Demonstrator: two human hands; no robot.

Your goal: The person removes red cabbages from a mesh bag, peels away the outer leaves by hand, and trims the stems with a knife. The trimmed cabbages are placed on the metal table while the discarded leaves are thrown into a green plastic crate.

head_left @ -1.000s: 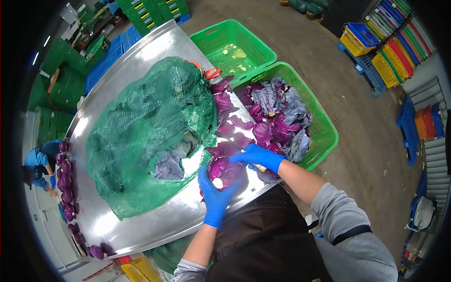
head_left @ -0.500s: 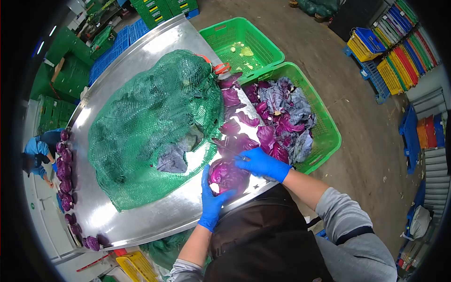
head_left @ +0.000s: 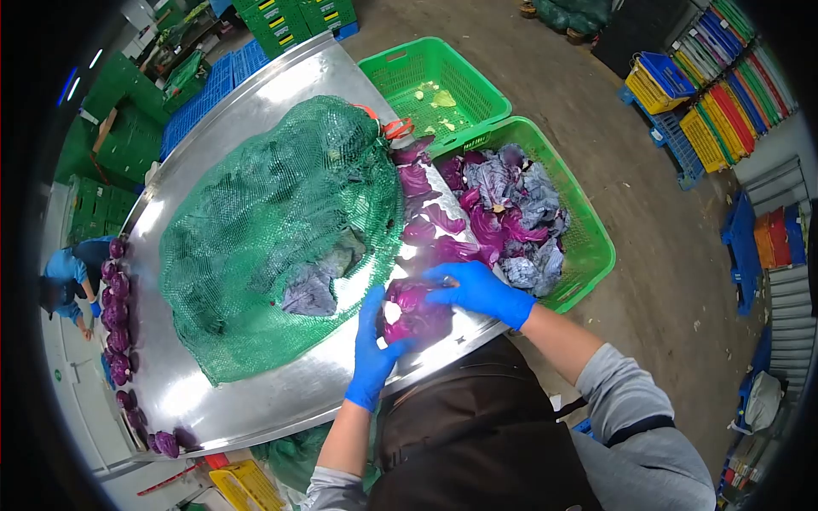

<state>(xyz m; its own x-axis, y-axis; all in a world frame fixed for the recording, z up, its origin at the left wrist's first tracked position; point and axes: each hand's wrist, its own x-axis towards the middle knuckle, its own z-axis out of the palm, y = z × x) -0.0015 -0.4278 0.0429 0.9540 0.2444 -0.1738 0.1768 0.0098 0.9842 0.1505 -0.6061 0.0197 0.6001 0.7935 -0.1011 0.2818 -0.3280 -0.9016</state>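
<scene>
A peeled red cabbage [head_left: 419, 311] rests near the front edge of the metal table, its pale cut stem facing left. My left hand [head_left: 372, 345] cups it from the left and below, fingers curled against its side. At the upper right of the cabbage is my right hand [head_left: 481, 292], fingers closed around a small knife; only a bit near the fingers shows and the blade is hard to make out. Both hands wear blue gloves. Loose purple leaves [head_left: 445, 219] lie just beyond, and a green net sack [head_left: 273, 230] of cabbages spreads to the left.
A green crate [head_left: 588, 226] full of leaves stands against the table's right side, with another green crate [head_left: 439, 60] holding scraps behind it. Trimmed cabbages [head_left: 117, 315] line the far left edge of the metal table [head_left: 281, 409]. A co-worker [head_left: 72, 272] stands beyond them.
The cabbage has turned in my hands, so its cut stem shows more. My right hand has moved slightly closer over it, and the knife blade seen before is no longer distinct.
</scene>
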